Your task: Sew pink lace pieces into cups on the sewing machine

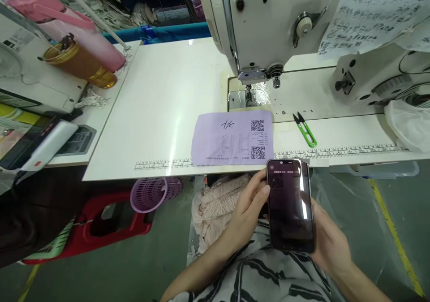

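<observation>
Below the front edge of the white sewing table (157,114), both hands hold a dark phone (290,205) upright over the lap. The right hand (331,243) cradles its back and right side, fingers wrapped behind it; the left hand (247,210) grips the left edge, thumb at the screen's upper corner. Just beyond the phone, a lilac paper slip (231,137) with two QR codes lies flat before the sewing machine (268,24), green thread snips (305,130) to its right.

Worktop (161,109) white. Paper slip (231,138) pale lilac, black QR codes. Thread snips (305,130) bright green. Phone (290,205) black, screen dark. Basket (155,193) purple mesh. Garment (262,275) white with black stripes. Sewing machine (268,19) off-white.
</observation>
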